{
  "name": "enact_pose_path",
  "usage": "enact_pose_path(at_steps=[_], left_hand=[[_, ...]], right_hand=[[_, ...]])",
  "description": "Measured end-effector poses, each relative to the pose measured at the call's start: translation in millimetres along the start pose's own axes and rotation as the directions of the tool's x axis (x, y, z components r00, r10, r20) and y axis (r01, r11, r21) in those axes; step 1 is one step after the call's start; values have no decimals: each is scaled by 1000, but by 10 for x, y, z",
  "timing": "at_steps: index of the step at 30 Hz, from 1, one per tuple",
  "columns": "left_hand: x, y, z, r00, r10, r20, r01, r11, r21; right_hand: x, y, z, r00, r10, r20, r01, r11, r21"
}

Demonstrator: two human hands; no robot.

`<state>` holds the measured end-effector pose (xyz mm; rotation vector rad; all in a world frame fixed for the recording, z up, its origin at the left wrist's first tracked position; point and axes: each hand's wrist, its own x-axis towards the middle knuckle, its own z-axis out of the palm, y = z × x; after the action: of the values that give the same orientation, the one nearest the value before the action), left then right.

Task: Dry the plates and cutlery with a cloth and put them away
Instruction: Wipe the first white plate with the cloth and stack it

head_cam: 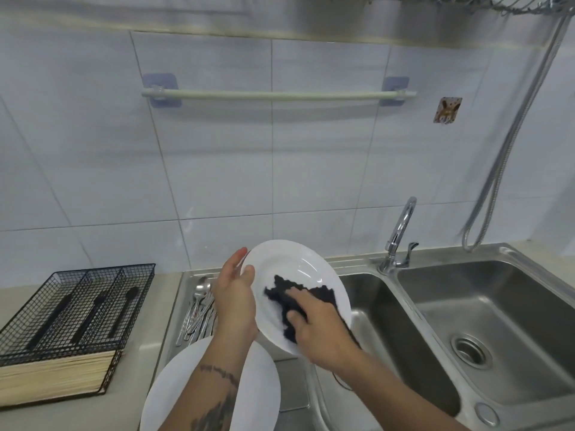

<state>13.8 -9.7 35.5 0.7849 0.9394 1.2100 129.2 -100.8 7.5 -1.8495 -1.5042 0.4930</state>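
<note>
While a round, glossy white plate (292,269) is held tilted above the draining board, its left rim is gripped by the left hand (235,301), with the thumb curled over the front edge and the fingers behind. A dark, nubbly cloth (287,301) is pressed into the shallow well of the plate by the right hand (323,332), whose fingers are curled upon the bunched fabric (one corner of the cloth trails off the plate's lower right edge). A second white plate (258,387), equally smooth, is seen lying flat below the forearms. A cluster of shiny metal cutlery (199,309), spoons among it, is laid on the ribbed steel draining board (186,287). On the pale counter to the left, a black wire-mesh cutlery tray (77,309) with black-handled utensils is set upon a light wooden base. A brushed stainless double sink (485,321) is seen to the right, behind which a curved chrome tap (401,231) is mounted.
</note>
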Motion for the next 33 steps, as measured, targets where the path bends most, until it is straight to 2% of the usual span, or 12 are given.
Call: enact_pose_path(at_steps=[3,5,8,11,15,17,21,23,28,33], left_hand=[[-25,102,-51,1000,0,0,0,1000,-26],[-46,165,-114,1000,-25,17,26,997,-68],[-143,142,-101,996,-40,80,44,998,-48],[-260,66,-12,994,-41,101,45,998,-45],[-329,73,-121,999,-28,21,30,994,-104],[-364,84,-258,1000,-15,-22,12,991,-131],[-477,86,-395,1000,-10,-8,8,979,-202],[-506,98,-469,1000,10,-19,-14,976,-217],[-534,241,-859,997,26,-79,-37,990,-139],[-551,344,-1426,988,48,-149,-67,990,-125]], right_hand=[[-64,-50,-59,950,-90,300,127,986,-105],[-31,7,-183,944,-89,319,182,944,-277],[101,101,-271,971,-30,237,138,880,-455],[131,48,-170,967,-87,239,168,924,-344],[-30,-2,-123,900,-263,348,357,903,-241],[-64,45,-190,871,-296,391,415,870,-267],[-37,3,-168,913,-266,310,391,788,-475],[-35,-106,-87,909,-275,314,399,795,-457],[-264,-316,124,808,-373,457,533,794,-294],[-305,-468,469,799,-401,449,564,758,-328]])
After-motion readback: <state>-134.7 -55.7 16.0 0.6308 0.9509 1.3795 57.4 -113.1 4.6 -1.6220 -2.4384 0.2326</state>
